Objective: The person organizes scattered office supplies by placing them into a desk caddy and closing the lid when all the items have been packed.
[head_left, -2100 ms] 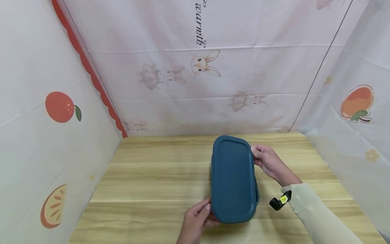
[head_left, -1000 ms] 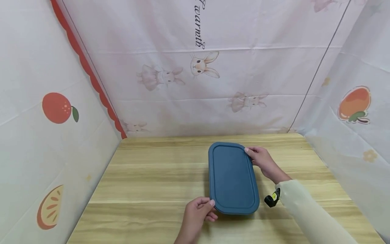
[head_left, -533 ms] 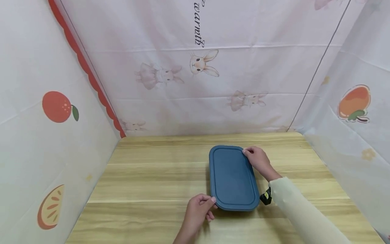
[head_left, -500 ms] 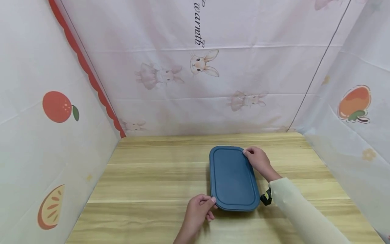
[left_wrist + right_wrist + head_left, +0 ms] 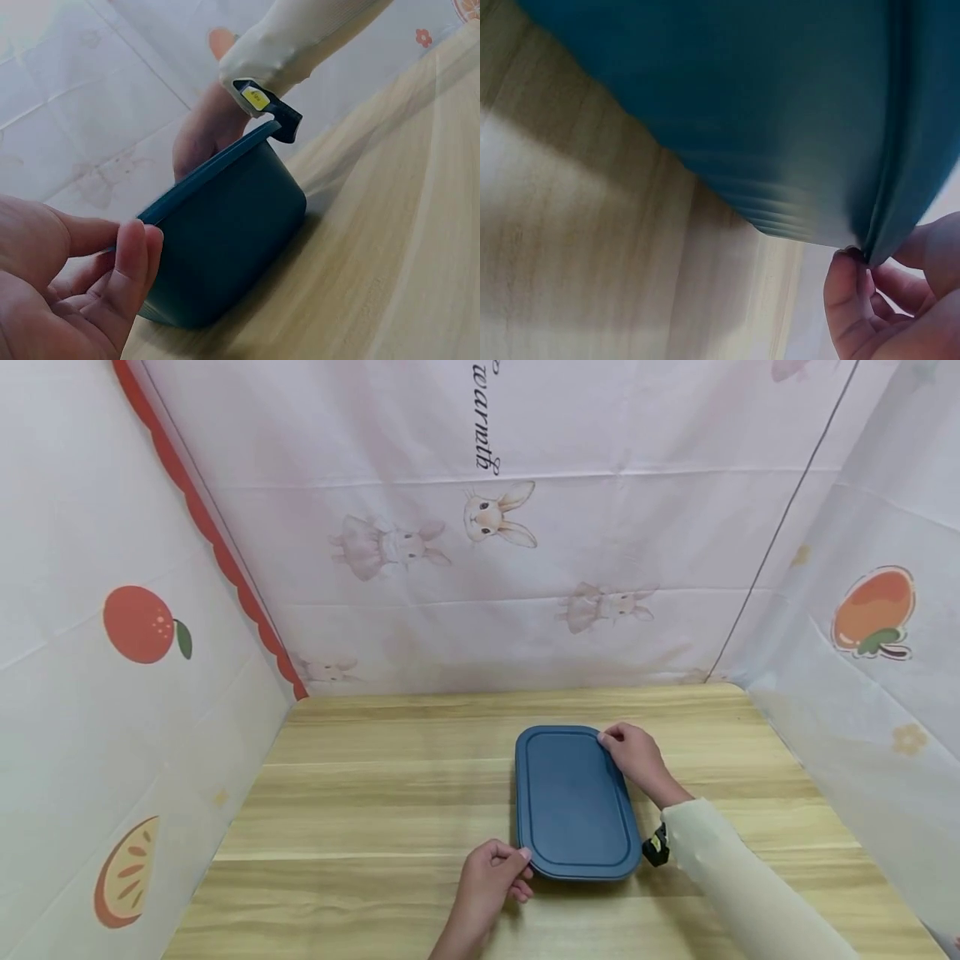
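Note:
A dark blue storage box [image 5: 232, 240] stands on the table, its sides tapering toward the base. Its rounded rectangular lid [image 5: 577, 802] lies over the top, apparently flush with the rim. At the near left corner my left hand [image 5: 483, 889] pinches the lid's edge, thumb on top and fingers below. Diagonally opposite, at the far right corner, my right hand [image 5: 637, 760] pinches the edge between thumb and fingers. Under that corner, the right wrist view shows a fingertip against the underside of the rim. The inside of the box is hidden.
Pale wooden table [image 5: 360, 827] surrounds the box. Behind it hangs a printed rabbit curtain [image 5: 450, 635], with fruit-printed sheets at the left and right. A black strap [image 5: 656, 846] dangles from the right sleeve [image 5: 742, 868].
The lid, earlier tilted and offset with the box rim showing on the right, has turned and come down level over the box. Both hands kept to its corners; the right forearm shifted left.

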Action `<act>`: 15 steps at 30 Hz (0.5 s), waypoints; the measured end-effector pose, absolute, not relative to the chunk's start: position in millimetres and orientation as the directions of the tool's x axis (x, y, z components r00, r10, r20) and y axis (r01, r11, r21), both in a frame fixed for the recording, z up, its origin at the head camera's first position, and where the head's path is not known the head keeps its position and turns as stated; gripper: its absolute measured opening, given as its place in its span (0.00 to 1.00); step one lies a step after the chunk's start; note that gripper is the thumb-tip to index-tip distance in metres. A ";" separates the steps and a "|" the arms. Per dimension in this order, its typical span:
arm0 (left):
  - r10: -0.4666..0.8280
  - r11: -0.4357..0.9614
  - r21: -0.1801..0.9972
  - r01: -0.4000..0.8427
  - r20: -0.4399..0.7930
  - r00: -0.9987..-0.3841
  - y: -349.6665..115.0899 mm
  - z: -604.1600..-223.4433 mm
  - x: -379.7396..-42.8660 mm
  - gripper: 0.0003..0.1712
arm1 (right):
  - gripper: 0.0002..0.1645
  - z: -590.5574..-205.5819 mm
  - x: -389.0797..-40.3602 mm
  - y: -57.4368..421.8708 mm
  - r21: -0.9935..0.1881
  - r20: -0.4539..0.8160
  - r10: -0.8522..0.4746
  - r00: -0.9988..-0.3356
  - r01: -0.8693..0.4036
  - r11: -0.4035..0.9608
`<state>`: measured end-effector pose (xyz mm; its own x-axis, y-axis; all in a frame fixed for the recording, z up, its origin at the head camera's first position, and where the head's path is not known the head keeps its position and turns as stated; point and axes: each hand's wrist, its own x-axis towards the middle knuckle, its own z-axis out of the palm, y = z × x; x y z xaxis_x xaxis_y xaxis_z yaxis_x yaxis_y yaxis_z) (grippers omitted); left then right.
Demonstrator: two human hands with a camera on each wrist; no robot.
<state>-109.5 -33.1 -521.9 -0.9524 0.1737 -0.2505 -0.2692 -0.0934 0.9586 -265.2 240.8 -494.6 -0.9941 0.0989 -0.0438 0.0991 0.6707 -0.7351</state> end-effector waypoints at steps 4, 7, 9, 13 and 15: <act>0.174 -0.105 0.955 -0.276 -0.256 -0.951 -33.8 -523.1 -108.4 0.16 | 0.20 -494.7 -265.4 241.2 -0.743 -0.037 0.096 -0.995 0.092 0.663; 0.167 -0.090 0.956 -0.280 -0.262 -0.950 -33.8 -524.5 -108.2 0.18 | 0.20 -494.8 -265.0 241.3 -0.751 -0.042 0.088 -0.995 0.090 0.654; 0.159 -0.076 0.956 -0.285 -0.270 -0.950 -33.4 -524.7 -108.2 0.18 | 0.21 -494.7 -264.6 241.7 -0.756 -0.048 0.081 -0.996 0.089 0.648; 0.149 -0.051 0.955 -0.293 -0.283 -0.947 -32.2 -524.8 -109.3 0.16 | 0.21 -495.2 -264.3 243.2 -0.763 -0.062 0.072 -0.995 0.094 0.639; 0.143 -0.045 0.955 -0.292 -0.283 -0.948 -31.7 -524.4 -110.1 0.15 | 0.22 -495.5 -264.6 244.1 -0.769 -0.069 0.063 -0.996 0.093 0.632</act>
